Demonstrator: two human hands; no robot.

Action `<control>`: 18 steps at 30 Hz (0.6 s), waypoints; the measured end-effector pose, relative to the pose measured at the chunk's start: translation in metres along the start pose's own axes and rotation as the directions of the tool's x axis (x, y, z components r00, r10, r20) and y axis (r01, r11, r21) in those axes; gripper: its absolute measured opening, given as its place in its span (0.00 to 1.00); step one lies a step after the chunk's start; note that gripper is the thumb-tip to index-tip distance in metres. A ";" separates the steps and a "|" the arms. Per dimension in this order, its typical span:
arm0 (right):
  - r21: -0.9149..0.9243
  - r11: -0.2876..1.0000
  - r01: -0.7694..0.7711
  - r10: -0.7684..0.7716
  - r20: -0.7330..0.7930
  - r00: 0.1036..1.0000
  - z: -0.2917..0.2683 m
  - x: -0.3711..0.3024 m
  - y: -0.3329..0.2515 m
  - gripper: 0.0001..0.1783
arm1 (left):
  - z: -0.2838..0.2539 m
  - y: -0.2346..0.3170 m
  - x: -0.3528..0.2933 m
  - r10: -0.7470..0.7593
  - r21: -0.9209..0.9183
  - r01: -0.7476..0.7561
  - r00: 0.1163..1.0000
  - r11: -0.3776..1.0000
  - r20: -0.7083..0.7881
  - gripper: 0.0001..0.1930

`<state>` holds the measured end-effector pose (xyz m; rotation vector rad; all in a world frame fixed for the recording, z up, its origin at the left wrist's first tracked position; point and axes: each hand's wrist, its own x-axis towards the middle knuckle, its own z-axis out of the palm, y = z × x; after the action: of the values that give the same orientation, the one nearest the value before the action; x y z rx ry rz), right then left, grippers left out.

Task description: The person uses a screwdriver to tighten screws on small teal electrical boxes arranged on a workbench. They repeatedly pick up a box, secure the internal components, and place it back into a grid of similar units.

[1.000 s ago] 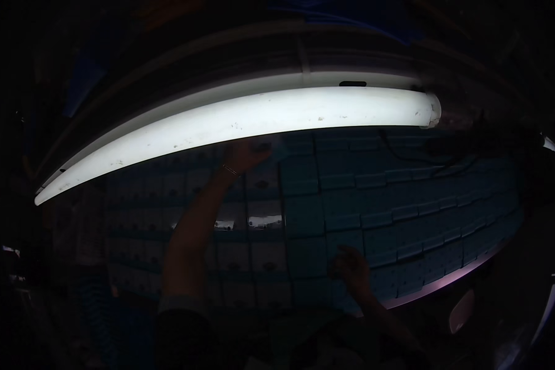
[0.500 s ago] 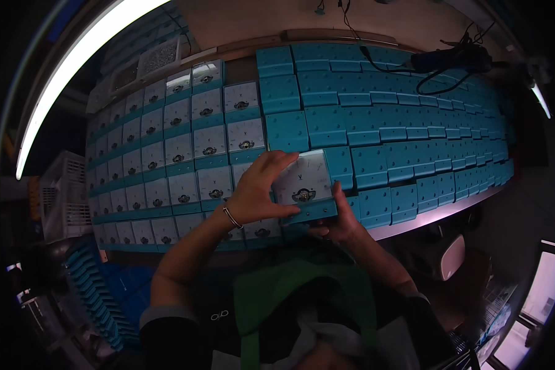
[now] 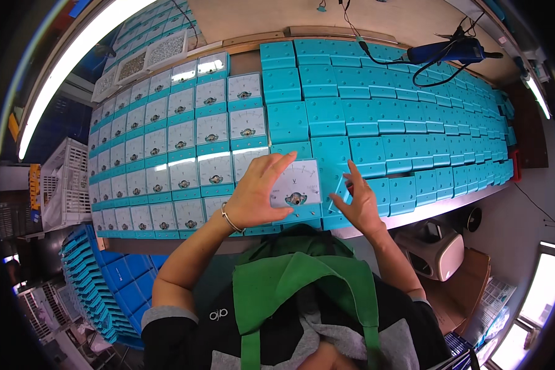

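Observation:
My left hand (image 3: 258, 191) grips a panel meter (image 3: 296, 179) by its left side, fingers at the top edge and thumb near the bottom. This meter has a white dial face, a needle mechanism in a lower cutout and a teal base. To its right, my right hand (image 3: 361, 206) has its thumb and bent fingers around a tilted teal box (image 3: 341, 193); fingers partly cover it. Similar white-faced meters (image 3: 212, 129) stand in rows to the left of my hands. Rows of plain teal boxes (image 3: 330, 117) fill the right side of the table.
White trays of small parts (image 3: 166, 50) sit at the back left. A blue corded tool (image 3: 447, 52) lies across the far boxes. White crates (image 3: 74, 179) and stacked teal pieces (image 3: 92, 290) are at lower left. A beige-and-black appliance (image 3: 435, 250) stands below the right table edge.
My right hand has left the meter and moved right to a tilted teal box. The meter, still in my left hand, has come slightly lower and straightened. The picture is brighter.

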<state>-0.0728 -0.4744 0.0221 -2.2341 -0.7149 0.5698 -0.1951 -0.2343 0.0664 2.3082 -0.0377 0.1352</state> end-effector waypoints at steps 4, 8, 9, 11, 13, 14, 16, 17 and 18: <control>0.689 0.696 0.204 -0.196 -0.091 0.976 -0.037 -0.001 -0.054 0.16 | 0.009 -0.008 0.006 0.023 -0.037 -0.023 1.000 0.999 0.005 0.50; 0.901 0.255 0.350 -0.363 -0.246 0.898 -0.029 0.004 -0.088 0.08 | 0.010 0.002 0.011 0.048 -0.182 -0.039 0.998 0.982 0.049 0.52; 0.944 0.150 0.294 -0.362 -0.224 0.905 -0.026 0.005 -0.092 0.08 | 0.010 0.003 0.012 0.061 -0.197 -0.050 0.997 0.979 0.052 0.52; 0.931 0.121 0.345 -0.358 -0.283 0.890 -0.023 0.006 -0.106 0.08 | 0.011 0.003 0.013 0.071 -0.227 -0.057 0.996 0.972 0.057 0.52; 0.925 0.132 0.356 -0.368 -0.288 0.884 -0.022 0.007 -0.110 0.07 | 0.010 0.004 0.011 0.061 -0.253 -0.040 0.995 0.967 0.073 0.51; 0.933 0.128 0.335 -0.374 -0.267 0.888 -0.021 0.008 -0.108 0.07 | 0.010 0.004 0.011 0.053 -0.269 -0.027 0.995 0.963 0.090 0.51; 0.948 0.123 0.293 -0.385 -0.226 0.895 -0.018 0.011 -0.103 0.06 | 0.009 0.004 0.011 0.058 -0.277 -0.024 0.992 0.961 0.114 0.51; 0.952 0.107 0.287 -0.404 -0.222 0.887 -0.017 0.011 -0.103 0.06 | 0.009 0.003 0.011 0.067 -0.270 -0.032 0.990 0.962 0.122 0.51; 0.956 0.090 0.280 -0.423 -0.218 0.880 -0.017 0.012 -0.102 0.06 | 0.008 0.002 0.011 0.077 -0.262 -0.041 0.989 0.964 0.129 0.51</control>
<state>-0.0868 -0.4145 0.1065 -0.7044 -0.6146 0.6348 -0.1835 -0.2414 0.0631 2.0516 -0.1843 -0.0004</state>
